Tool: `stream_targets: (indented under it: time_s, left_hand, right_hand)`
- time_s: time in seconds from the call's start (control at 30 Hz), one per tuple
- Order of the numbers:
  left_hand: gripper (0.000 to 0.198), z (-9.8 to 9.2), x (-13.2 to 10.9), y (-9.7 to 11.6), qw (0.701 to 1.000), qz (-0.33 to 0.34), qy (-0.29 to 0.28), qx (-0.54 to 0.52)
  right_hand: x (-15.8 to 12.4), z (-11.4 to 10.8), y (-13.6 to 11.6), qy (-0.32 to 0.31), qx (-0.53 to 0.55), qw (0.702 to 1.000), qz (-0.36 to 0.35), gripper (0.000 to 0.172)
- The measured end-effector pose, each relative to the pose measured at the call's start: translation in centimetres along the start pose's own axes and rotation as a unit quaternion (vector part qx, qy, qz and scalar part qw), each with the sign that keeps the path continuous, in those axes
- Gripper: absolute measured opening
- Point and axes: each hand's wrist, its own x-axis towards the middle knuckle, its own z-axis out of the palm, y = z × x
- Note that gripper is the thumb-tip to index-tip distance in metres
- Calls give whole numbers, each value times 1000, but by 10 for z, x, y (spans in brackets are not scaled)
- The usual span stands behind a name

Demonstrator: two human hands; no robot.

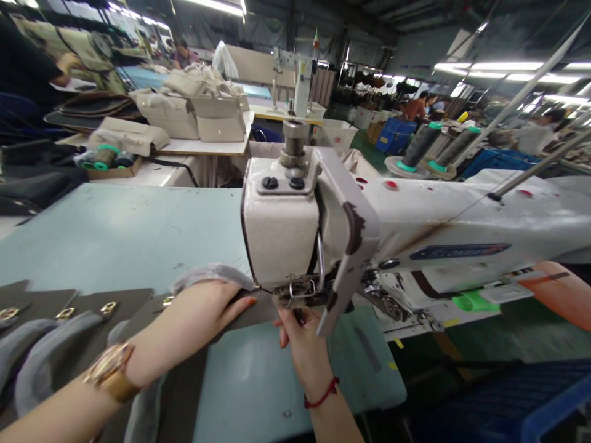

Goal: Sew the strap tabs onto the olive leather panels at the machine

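A dark grey panel (259, 309) lies under the sewing head of a white sewing machine (282, 231). My left hand (226, 301) grips this panel left of the needle area, its thumb stretched along the surface and its other fingers mostly hidden. Behind that hand curves a handle wrapped in clear plastic (210, 272). Close under the needle area, my right hand (302, 332) has its fingers curled together in a pinch; what they hold is hidden by the hand and the machine's guard arm (353, 237).
More dark grey panels with gold buckles (108, 309) and wrapped handles overlap at left on the pale blue table (138, 227). Beige bags (219, 117) stand on a table behind. Thread cones (420, 146) rise behind the machine. A blue crate (530, 400) is at lower right.
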Motion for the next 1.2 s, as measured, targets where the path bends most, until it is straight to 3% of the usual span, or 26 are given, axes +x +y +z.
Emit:
stream_targets:
  time_s: [0.07, 0.1, 0.17, 0.2, 0.27, 0.33, 0.37, 0.43, 0.53, 0.67, 0.77, 0.83, 0.93, 1.1, 1.2]
  left_hand:
    - [22, 7, -29, 10, 1000, 21, -3, 13]
    - [24, 15, -44, 15, 1000, 14, 23, -15]
    - [17, 38, -70, 24, 988, -51, 26, -145]
    - [19, 53, -78, 28, 965, -113, 7, -236]
    - [30, 80, -80, 34, 863, -242, -24, -443]
    - [36, 99, -67, 36, 744, -313, 3, -590]
    - [36, 105, -57, 36, 704, -322, 18, -633]
    - [36, 108, -39, 34, 674, -324, 29, -663]
    - [39, 105, -25, 32, 702, -339, 27, -626]
    - [49, 97, -24, 31, 785, -350, 30, -510]
    - [51, 86, -23, 30, 838, -354, -16, -415]
    - [53, 81, -22, 29, 854, -367, -48, -365]
    - [52, 80, -20, 30, 849, -366, -64, -375]
    - [49, 91, -22, 36, 776, -357, -24, -520]
    - [49, 94, -23, 38, 761, -353, -22, -544]
  right_hand:
    - [0, 0, 2, 0, -5, 1000, 4, 49]
    - [0, 0, 4, 0, -11, 1000, 5, 49]
    - [1, 0, 5, -3, -22, 1000, 4, 48]
    - [1, 0, 5, -4, -26, 1000, 3, 47]
    - [1, 0, 5, -8, -31, 999, -1, 46]
    - [2, 1, 5, -8, -37, 999, -10, 48]
    - [2, 1, 5, -7, -40, 999, -17, 49]
    - [2, 1, 5, -9, -43, 999, -28, 50]
    - [1, 2, 6, -6, -41, 999, -30, 46]
    - [0, 3, 3, 6, -34, 999, -21, 44]
    - [-2, 1, 0, 1, -11, 1000, 0, 45]
    - [-5, -1, -2, -12, 4, 1000, 4, 43]
    - [-14, -7, -1, -41, 11, 999, 1, 38]
    - [-34, -12, 13, -57, 11, 998, 19, 39]
    - [-41, -13, 21, -61, 19, 997, 48, 39]
